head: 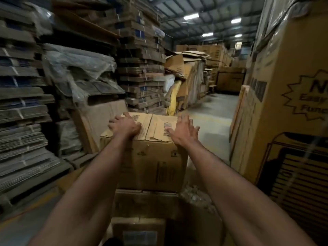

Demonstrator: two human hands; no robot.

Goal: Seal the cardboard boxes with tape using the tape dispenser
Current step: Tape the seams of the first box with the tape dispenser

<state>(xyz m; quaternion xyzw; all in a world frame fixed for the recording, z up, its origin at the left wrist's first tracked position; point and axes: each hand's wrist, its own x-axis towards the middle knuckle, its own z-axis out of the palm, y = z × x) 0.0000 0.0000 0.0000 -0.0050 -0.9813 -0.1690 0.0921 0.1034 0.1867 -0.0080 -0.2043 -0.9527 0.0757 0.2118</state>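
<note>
Left hand [124, 126]: palm down on top of the upper cardboard box [152, 157], over the left flap near the far left corner; fingers spread and fairly straight, holding nothing.
Right hand [182, 132]: above the right flap at the box's right edge; fingers splayed wide and straight, holding nothing; contact with the flap hard to confirm, blurred.
Forearms: both bare, reaching forward from the bottom of the view to the box top.
Upper cardboard box: brown, flaps folded down, centre seam [150, 128] running front to back between the hands; barcode prints on both flaps; near edge of the flaps ragged; black markings on the front face.
Lower box [145, 203]: directly under the upper one, carrying it; dim, top flaps closed.
Third box [138, 229]: nearest the camera, at the bottom edge, with a pale label on top.
Tape dispenser: not visible.
Left side: tall stacks of flattened cardboard [140, 64], some bundled with straps; clear plastic sheeting [76, 68] draped over one stack.
Right side: large printed carton [291, 103], upright, just beside the working boxes.
Background: concrete floor [213, 118] aisle, more cartons farther back, ceiling lights [190, 16] on.
</note>
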